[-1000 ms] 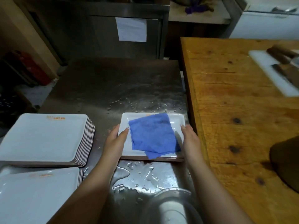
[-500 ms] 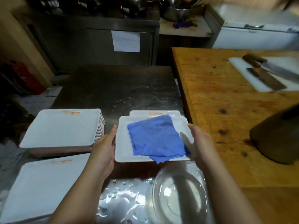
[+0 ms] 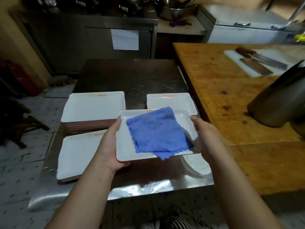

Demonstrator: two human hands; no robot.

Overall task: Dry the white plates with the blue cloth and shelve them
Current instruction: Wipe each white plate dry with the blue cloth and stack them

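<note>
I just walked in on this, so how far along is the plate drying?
Done: cannot tell which stacked plates are dry, and none is visibly shelved. In hand: the left hand and right hand hold one white plate above the steel table, blue cloth lying on it. Left: the far stack, near stack and right-hand plate.

We see a glossy white plate (image 3: 125,146), glazed and smooth like ceramic, carrying a blue cloth (image 3: 158,131) with a soft, nubbly, matt weave. The stacked plates (image 3: 92,106) share that shiny glaze, with brownish unglazed-looking edges. The counter (image 3: 132,76) is brushed metal, dull farther off and mirror-bright with water drops near us. Beside it we see a worn, matt wooden top (image 3: 222,96), stained and knotted, bearing a white plastic-looking board (image 3: 244,61).
</note>
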